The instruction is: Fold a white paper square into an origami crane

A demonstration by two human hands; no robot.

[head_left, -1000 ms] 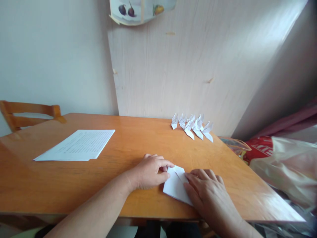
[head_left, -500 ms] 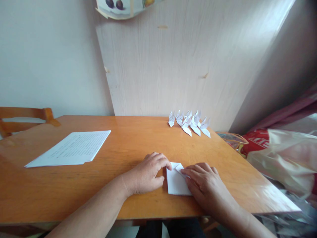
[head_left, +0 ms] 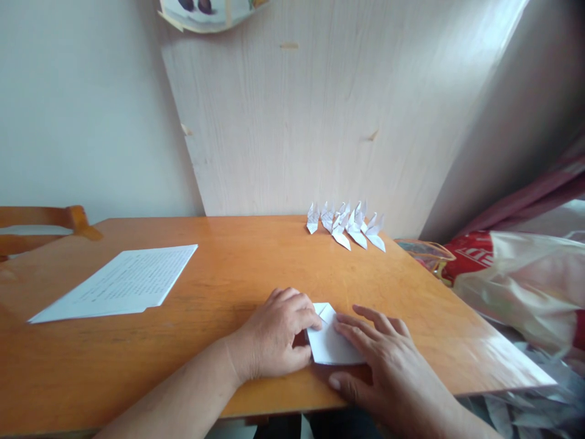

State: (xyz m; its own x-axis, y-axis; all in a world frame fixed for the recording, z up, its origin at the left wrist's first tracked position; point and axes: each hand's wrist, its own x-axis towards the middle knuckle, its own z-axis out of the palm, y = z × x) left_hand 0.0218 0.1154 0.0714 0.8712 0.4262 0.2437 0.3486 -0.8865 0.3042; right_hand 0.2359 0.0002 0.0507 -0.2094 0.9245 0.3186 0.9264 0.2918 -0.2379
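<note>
A folded piece of white paper (head_left: 333,346) lies flat near the table's front edge, with a small folded flap at its top. My left hand (head_left: 287,334) is at its left side, index finger on top and thumb by the lower left edge, fingers curled round that edge. Spread over the paper's right side is my right hand (head_left: 386,353); its fingertips rest on the sheet and its thumb lies apart on the wood. The paper's right edge is partly hidden under this hand.
Several folded white paper cranes (head_left: 340,225) stand at the table's back right. A stack of printed sheets (head_left: 123,280) lies on the left of the wooden table (head_left: 237,262). A wooden chair (head_left: 41,216) is at the far left, plastic bags (head_left: 521,274) beyond the right edge.
My right hand has spread out, its thumb coming off the paper onto the table. My left hand has moved right, onto the paper's left edge. The view has shifted slightly.
</note>
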